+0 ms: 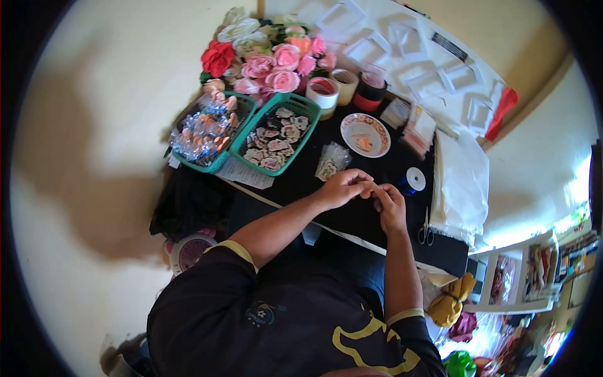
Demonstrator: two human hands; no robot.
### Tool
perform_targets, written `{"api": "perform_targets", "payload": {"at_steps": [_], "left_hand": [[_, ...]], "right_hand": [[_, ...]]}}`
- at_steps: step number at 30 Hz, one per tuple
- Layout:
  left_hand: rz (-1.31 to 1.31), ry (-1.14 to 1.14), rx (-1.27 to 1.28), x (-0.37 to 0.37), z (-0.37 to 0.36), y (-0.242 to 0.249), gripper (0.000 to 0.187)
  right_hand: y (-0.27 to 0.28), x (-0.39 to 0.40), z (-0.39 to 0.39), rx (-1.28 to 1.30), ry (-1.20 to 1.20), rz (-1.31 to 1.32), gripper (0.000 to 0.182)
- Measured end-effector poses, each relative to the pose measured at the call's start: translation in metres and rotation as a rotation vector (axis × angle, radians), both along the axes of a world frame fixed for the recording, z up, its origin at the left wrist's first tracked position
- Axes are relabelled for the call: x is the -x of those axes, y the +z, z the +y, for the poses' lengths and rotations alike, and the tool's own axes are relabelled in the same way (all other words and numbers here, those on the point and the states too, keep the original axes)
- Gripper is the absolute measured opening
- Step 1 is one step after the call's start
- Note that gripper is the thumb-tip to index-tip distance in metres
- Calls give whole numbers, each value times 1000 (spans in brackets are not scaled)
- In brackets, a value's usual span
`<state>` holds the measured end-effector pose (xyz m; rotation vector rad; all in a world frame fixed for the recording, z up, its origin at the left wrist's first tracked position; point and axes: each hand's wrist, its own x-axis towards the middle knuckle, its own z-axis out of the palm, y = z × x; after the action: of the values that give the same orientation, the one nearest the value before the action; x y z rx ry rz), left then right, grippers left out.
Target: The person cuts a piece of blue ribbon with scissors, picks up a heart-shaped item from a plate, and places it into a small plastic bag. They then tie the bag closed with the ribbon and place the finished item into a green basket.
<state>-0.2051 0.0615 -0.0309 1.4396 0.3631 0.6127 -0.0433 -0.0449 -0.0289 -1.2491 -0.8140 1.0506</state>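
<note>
Over the black tabletop, my left hand (344, 188) and my right hand (391, 204) come together with fingers pinched. Between their fingertips is a small peach-coloured piece (367, 191), mostly covered by the fingers; its kind I cannot tell. Just beyond my left hand lies a clear plastic packet (333, 161) with printed cutouts in it. A patterned bowl (347, 128) with a few peach pieces inside stands past both hands. Near my right hand are a spool of blue ribbon (414, 180) and a pair of scissors (426, 231).
Left on the table are a green basket of flower-shaped cutouts (240, 152) and another basket (210, 164) heaped with peach and blue-silver pieces. Artificial roses (282, 63), tape rolls (323, 94) and white frames (418, 44) are behind. Plastic bags (461, 182) hang over the right edge.
</note>
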Motion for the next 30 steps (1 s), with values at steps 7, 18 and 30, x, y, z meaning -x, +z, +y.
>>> {"api": "perform_targets", "payload": {"at_steps": [7, 18, 30], "left_hand": [[-2, 21, 21, 2, -1, 3, 30], [-129, 247, -372, -8, -4, -26, 24], [-187, 30, -88, -8, -2, -23, 29]], "right_hand": [[4, 4, -2, -18, -116, 59, 11], [63, 89, 24, -193, -3, -64, 6], [68, 398, 135, -452, 930, -778, 11]]}}
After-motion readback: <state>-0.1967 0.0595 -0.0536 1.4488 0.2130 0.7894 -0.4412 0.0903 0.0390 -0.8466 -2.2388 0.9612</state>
